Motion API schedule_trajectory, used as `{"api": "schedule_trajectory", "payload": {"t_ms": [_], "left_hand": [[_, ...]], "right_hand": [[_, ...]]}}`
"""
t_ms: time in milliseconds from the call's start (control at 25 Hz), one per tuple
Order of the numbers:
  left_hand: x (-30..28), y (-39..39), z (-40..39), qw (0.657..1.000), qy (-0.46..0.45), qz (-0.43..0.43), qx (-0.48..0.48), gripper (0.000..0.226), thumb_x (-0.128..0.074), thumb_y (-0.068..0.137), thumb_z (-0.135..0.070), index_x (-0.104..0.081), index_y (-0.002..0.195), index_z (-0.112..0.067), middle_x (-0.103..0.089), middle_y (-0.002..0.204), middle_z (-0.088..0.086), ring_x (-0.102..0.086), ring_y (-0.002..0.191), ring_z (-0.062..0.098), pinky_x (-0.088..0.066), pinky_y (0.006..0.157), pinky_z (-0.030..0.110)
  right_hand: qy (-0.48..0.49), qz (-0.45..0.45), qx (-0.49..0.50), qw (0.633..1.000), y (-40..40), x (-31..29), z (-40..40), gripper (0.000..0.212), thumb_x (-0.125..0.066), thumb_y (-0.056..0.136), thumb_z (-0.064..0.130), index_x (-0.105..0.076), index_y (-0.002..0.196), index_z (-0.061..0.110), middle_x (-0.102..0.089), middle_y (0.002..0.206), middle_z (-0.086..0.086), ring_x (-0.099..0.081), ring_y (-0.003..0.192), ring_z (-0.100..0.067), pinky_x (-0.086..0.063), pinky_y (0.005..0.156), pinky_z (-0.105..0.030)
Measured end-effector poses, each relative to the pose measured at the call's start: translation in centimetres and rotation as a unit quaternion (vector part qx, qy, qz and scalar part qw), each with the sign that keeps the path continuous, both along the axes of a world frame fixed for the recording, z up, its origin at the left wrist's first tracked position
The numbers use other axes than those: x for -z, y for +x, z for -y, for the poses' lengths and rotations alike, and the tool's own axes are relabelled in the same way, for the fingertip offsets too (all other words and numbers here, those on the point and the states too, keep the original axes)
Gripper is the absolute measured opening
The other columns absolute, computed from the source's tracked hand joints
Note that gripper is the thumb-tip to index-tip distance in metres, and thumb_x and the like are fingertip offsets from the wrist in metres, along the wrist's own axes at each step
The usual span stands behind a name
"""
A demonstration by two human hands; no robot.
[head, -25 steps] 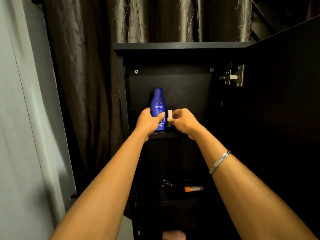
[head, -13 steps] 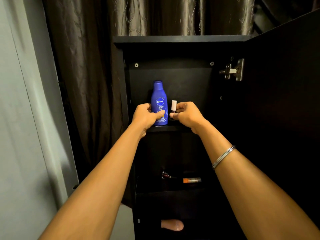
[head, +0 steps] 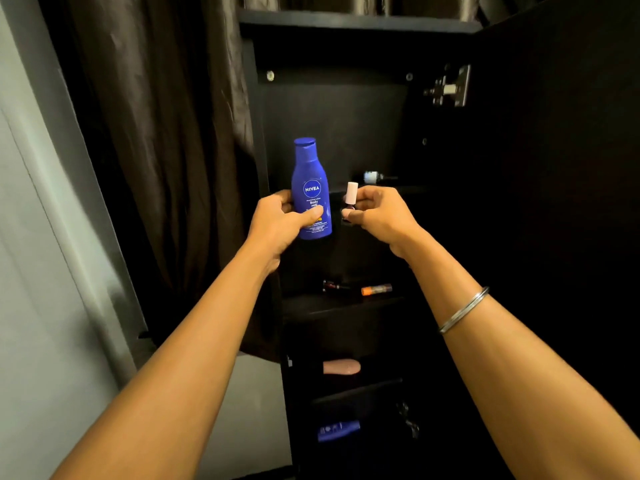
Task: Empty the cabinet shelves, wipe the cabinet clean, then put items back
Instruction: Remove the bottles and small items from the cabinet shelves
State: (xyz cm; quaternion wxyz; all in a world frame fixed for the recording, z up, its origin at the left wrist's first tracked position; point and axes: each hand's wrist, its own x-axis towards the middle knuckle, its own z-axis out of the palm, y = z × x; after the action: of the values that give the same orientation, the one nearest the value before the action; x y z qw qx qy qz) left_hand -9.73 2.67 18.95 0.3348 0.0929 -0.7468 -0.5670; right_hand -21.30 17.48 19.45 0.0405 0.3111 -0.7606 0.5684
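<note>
Dark pleated curtains (head: 156,133) hang behind the tall black cabinet (head: 346,26), whose door (head: 561,168) stands open on my right. My left hand (head: 280,226) wraps the upright blue plastic lotion bottle (head: 310,188), thumb across a label reading "NIVEA" and "Body Milk"; smaller print is too fine to read. My right hand (head: 377,216) pinches a small nail polish bottle with a pale pink cap (head: 350,197) between thumb and fingers. Both are held in front of the upper shelf. A lower shelf (head: 343,304) carries an orange-capped tube (head: 376,289) and a dark little bottle (head: 334,286).
</note>
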Motion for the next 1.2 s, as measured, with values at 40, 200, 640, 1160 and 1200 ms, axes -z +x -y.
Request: {"api": "schedule_trajectory", "payload": {"t_ms": [40, 200, 640, 1160, 1200], "left_hand": [[1.2, 0.9, 0.0, 1.0, 0.004, 0.009, 0.006, 0.056, -0.082, 0.08, -0.019, -0.059, 0.131, -0.011, -0.071, 0.118, 0.002, -0.069, 0.106, 0.015, -0.057, 0.093, 0.037], [6.2, 4.0, 0.0, 0.999, 0.015, 0.046, 0.018, 0.057, -0.083, 0.079, -0.02, -0.06, 0.13, -0.013, -0.071, 0.115, -0.001, -0.069, 0.104, 0.013, -0.057, 0.088, 0.032], [20.7, 6.0, -1.7, 0.982, 0.039, 0.185, -0.008, 0.059, -0.087, 0.075, -0.025, -0.063, 0.128, -0.015, -0.07, 0.111, -0.003, -0.068, 0.101, 0.012, -0.056, 0.09, 0.033], [45.4, 5.5, -2.8, 0.927, 0.066, 0.357, -0.098, 0.04, -0.089, 0.071, -0.025, -0.072, 0.107, -0.018, -0.071, 0.093, -0.003, -0.066, 0.087, 0.015, -0.049, 0.071, 0.028], [47.8, 5.4, -2.8, 0.924, 0.055, 0.364, -0.105, 0.038, -0.089, 0.071, -0.027, -0.073, 0.105, -0.018, -0.073, 0.093, -0.001, -0.067, 0.086, 0.015, -0.051, 0.072, 0.03]], "right_hand": [[0.01, 0.007, 0.007, 1.0, 1.1, 1.2, 0.0, 0.023, -0.077, 0.085, 0.019, -0.067, 0.106, 0.018, -0.072, 0.094, 0.001, -0.068, 0.089, -0.01, -0.053, 0.075, -0.025], [0.054, 0.032, 0.034, 0.997, 4.5, 5.9, -0.1, 0.024, -0.077, 0.084, 0.019, -0.067, 0.107, 0.019, -0.071, 0.094, 0.003, -0.068, 0.09, -0.01, -0.054, 0.078, -0.026], [0.195, 0.124, 0.044, 0.972, 6.5, 21.1, -1.8, 0.032, -0.082, 0.078, 0.016, -0.065, 0.105, 0.017, -0.07, 0.096, -0.002, -0.067, 0.091, -0.017, -0.056, 0.085, -0.037], [0.334, 0.13, -0.005, 0.934, 5.0, 46.3, -1.6, 0.018, -0.077, 0.078, 0.018, -0.07, 0.094, 0.014, -0.075, 0.092, -0.003, -0.07, 0.091, -0.017, -0.051, 0.078, -0.021], [0.344, 0.126, -0.008, 0.93, 4.9, 48.6, -1.4, 0.016, -0.076, 0.078, 0.021, -0.069, 0.092, 0.015, -0.075, 0.09, -0.002, -0.07, 0.09, -0.019, -0.054, 0.08, -0.025]]}}
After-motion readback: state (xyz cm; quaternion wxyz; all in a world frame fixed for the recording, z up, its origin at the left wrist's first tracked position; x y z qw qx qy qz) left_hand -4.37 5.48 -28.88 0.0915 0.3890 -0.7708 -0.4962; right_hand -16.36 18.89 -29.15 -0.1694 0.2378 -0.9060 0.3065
